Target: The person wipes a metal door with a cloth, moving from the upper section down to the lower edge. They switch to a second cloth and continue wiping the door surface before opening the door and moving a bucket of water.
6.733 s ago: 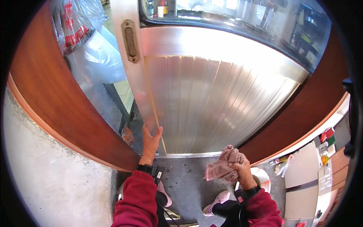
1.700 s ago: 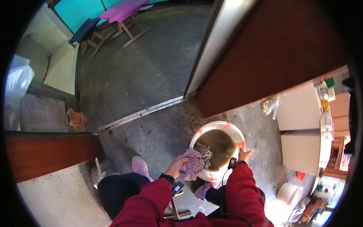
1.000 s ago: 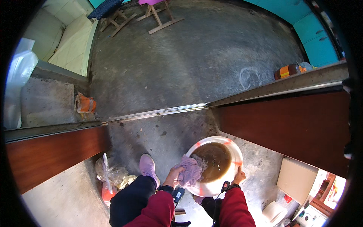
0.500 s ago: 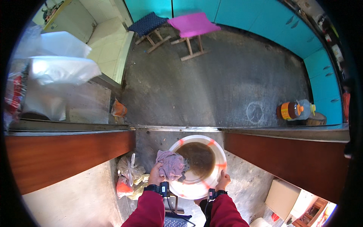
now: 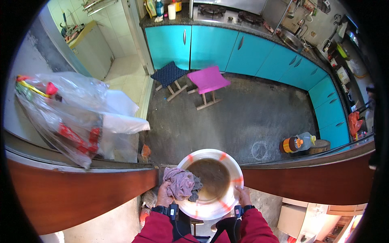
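Note:
A round white basin (image 5: pixel 221 207) with orange-red marks on its rim is held out in front of me, murky brownish water (image 5: pixel 208 177) inside it. My right hand (image 5: pixel 243 197) grips the rim on the right, thumb on top. At the left side, my left hand (image 5: pixel 163 195) is closed round a crumpled purple cloth (image 5: pixel 178 183) lying over the rim. Whether those fingers also grasp the basin is hidden. A dark grey cloth (image 5: pixel 196 189) sits beside the purple one, at the water's edge.
Red-brown door panels (image 5: pixel 81 194) flank the doorway. Ahead on the dark floor stand a navy folding stool (image 5: pixel 169 74) and a pink folding stool (image 5: pixel 208 79). Bottles (image 5: pixel 291 144) stand at the right, before turquoise cabinets (image 5: pixel 251 54). Plastic bags (image 5: pixel 77 109) hang over the left side.
The view has tilted up, bringing the stove and counter into sight. The basin, with both hands on it, now overlaps the door threshold, and the cloths have come along.

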Available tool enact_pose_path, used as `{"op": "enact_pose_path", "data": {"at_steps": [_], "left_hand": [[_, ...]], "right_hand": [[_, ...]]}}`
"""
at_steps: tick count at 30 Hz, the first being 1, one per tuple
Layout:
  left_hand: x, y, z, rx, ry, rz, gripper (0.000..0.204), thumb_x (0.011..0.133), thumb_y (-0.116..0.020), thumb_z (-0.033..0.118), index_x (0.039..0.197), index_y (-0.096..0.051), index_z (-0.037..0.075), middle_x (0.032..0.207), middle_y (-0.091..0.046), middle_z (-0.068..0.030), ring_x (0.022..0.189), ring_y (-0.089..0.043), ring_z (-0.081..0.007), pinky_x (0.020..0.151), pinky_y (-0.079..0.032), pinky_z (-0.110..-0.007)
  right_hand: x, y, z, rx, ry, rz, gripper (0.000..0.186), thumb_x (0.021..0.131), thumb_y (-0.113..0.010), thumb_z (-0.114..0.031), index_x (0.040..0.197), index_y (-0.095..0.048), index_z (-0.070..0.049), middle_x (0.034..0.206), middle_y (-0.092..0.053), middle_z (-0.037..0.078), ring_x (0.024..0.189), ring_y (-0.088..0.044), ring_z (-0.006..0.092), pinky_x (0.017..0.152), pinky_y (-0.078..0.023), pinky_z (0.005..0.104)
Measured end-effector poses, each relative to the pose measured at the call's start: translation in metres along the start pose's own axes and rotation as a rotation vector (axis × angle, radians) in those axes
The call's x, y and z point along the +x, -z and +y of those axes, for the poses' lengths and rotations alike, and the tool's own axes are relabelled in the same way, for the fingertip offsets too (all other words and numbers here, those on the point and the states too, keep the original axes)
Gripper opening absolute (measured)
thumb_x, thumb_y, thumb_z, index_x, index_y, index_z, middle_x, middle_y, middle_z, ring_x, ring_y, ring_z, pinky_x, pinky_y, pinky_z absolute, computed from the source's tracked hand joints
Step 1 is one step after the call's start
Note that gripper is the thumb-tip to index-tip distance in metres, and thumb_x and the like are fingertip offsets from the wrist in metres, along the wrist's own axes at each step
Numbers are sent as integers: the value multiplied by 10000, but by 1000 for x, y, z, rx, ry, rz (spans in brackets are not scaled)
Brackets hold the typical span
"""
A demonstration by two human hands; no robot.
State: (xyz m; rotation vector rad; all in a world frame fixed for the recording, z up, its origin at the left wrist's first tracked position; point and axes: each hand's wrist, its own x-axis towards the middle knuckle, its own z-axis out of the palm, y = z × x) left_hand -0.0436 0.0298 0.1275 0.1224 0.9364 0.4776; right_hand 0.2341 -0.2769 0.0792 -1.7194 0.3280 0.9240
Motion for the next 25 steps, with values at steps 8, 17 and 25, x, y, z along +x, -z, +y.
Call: {"op": "enact_pose_path", "data": {"at_steps": [8,17,25], "left_hand": [[-3,-83,53,52,-78,-98,501,834,-585,191,1297,-542,5,1227,-649,-166,1122,-638,-314,1021,-493,-461],[6,-149,57,43,-178,-43,474,825,-597,146,1278,-554,13,1205,-649,-146,1110,-636,-307,1001,-505,-451],[58,-213,99,66,-223,-38,463,836,-613,179,1257,-556,-3,1177,-655,-142,1090,-643,-301,1019,-493,-420]], "right_hand": [[-13,-18,-76,-425,-102,-105,215,807,-733,-123,975,-712,11,854,-690,78,763,-654,208,660,-518,369],[16,-1,-150,-399,-29,-148,196,776,-717,-99,916,-690,36,820,-673,66,730,-621,205,662,-488,373],[33,-43,-229,-47,77,-285,331,748,-607,-8,1070,-638,57,929,-649,103,856,-631,225,784,-499,351]]}}
